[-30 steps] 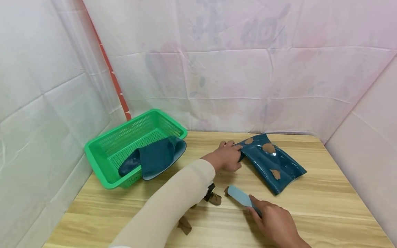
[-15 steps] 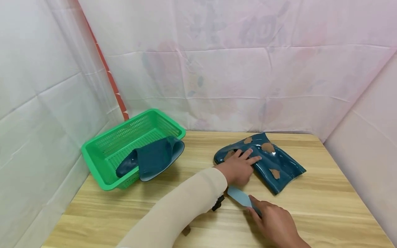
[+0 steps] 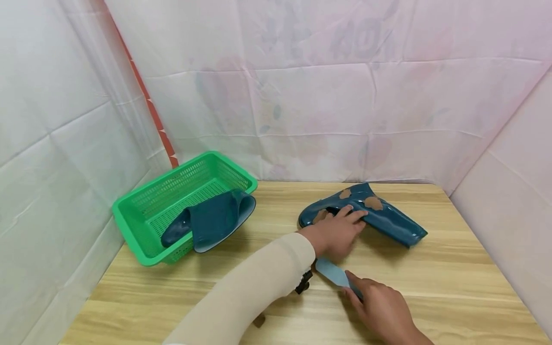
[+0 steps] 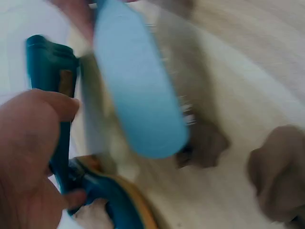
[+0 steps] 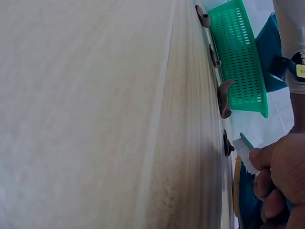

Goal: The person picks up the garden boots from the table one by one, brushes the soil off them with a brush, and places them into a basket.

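A dark blue rubber boot with brown mud patches lies on its side at the right of the table, toe to the left. My left hand grips it near the ankle; the left wrist view has its fingers bent round the shaft. Lower right, my right hand holds a scrubbing brush by its handle. The brush has a pale blue back and, in the right wrist view, white bristles. Its head is just in front of the left hand, over a brown lump.
A green plastic basket stands at the left, with a second blue boot hanging over its front rim. Several brown mud lumps lie on the wooden table near the left forearm. White sheeting encloses the back and sides.
My left hand has shifted from the boot's toe area rightward to its ankle. The boot's shaft has rolled, its near edge lifting, and one mud patch is now hidden. The right hand stays put.
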Available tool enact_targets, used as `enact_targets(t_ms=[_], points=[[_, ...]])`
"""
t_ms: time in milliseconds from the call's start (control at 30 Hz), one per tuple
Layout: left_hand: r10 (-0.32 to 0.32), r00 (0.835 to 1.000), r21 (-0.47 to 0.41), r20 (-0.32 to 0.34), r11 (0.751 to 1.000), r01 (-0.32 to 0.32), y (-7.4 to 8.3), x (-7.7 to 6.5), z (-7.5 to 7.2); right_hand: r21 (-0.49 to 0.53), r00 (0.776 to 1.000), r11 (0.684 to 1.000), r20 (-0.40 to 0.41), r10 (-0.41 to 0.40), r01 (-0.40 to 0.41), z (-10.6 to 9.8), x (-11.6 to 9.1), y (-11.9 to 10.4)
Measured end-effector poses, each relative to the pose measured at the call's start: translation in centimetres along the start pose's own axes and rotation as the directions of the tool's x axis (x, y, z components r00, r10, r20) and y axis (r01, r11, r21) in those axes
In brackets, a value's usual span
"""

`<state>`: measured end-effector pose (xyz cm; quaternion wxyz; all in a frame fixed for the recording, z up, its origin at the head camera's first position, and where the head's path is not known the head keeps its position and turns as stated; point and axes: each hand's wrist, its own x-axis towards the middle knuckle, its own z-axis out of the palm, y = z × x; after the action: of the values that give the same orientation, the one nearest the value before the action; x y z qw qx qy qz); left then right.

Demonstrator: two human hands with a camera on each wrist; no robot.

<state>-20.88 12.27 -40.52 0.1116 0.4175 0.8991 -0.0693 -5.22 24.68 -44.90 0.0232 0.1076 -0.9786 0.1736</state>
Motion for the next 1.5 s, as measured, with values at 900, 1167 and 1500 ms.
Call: enact_targets(t_ms=[900,1167,1500], points=[[-0.159,0.818,-0.36,-0.552,0.931,-0.062,-4.5,-0.6,-2.2,-0.019,0.997,1.0,-0.077,-0.018,0.016,0.9,-0.6,-0.3],[-0.316,0.739,-0.61,-0.595,0.776,-0.159,-5.7,-1.0,-1.5,-0.012,0.998,1.0,-0.065,-0.004,0.003,0.9,-0.5,-0.5],[-0.291,0.782,-0.677,-0.551,0.704,-0.215,-6.7,-3.7,-1.2,0.002,0.997,1.0,-0.073,0.021,-0.021,-0.2,-0.7,-0.3]])
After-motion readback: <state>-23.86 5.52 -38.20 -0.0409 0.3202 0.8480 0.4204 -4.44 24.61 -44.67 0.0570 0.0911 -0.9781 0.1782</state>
